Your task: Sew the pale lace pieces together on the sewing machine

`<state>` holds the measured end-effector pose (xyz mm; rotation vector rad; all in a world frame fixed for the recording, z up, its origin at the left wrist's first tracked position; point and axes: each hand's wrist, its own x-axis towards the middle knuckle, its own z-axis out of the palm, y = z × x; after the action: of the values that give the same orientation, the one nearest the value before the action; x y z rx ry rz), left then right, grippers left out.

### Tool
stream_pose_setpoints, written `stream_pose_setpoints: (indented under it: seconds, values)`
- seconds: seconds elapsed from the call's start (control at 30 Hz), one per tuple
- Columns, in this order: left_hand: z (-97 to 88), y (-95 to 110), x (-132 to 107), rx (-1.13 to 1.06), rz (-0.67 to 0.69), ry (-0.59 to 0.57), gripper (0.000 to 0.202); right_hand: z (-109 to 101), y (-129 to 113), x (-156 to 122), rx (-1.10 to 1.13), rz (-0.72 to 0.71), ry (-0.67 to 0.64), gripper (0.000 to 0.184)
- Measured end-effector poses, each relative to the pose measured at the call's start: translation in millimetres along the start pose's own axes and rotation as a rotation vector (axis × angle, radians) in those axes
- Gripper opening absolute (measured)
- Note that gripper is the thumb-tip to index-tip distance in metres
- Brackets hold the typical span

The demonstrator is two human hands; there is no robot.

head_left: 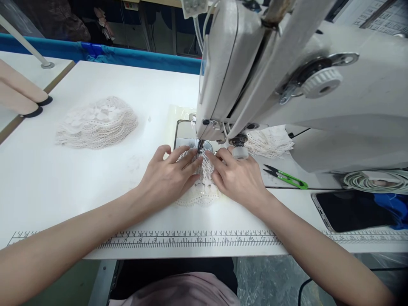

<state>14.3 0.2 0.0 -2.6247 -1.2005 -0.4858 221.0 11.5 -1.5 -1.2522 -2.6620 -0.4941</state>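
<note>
Under the needle of a white sewing machine (200, 146) lies a piece of cream lace (204, 193), its scalloped edge toward me. My left hand (172, 172) presses on its left side, with the fingertips close to the presser foot and the thumb lower down on the lace. On the other side my right hand (237, 176) holds the lace between thumb and index finger, the remaining fingers bent beneath the machine head. What lies under both sets of fingertips is partly hidden.
A stack of lace pieces (98, 123) lies left; more lace (269, 141) sits behind my right hand. Green thread snips (287, 176), a phone (353, 210) and a coiled pale cord (379, 180) are right. A ruler strip (197, 240) runs along the front edge.
</note>
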Motion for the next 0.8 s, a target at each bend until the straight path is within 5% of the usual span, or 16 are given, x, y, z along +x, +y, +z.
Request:
stream_pose_setpoints:
  seconds: [0.27,0.43,0.57,0.7,0.8]
  values:
    - [5.1,-3,1,-0.002,-0.002,0.007,0.029,1,3,2,0.025,0.003,0.013,0.038]
    - [-17.0,-2,-2,0.003,0.037,0.014,0.023,-24,13,-1,0.34,0.003,-0.094,0.026]
    - [-40.1,0,-11,-0.154,0.092,-0.216,0.023,-42,23,-3,0.675,-0.06,-0.413,0.016]
    - [-42.6,5,-20,-0.159,0.091,-0.325,0.008,-44,25,-4,0.764,-0.026,-0.433,0.014]
    - [-40.3,5,-22,-0.3,-0.095,-0.332,0.02,-43,24,-4,0.863,0.079,-0.417,0.015]
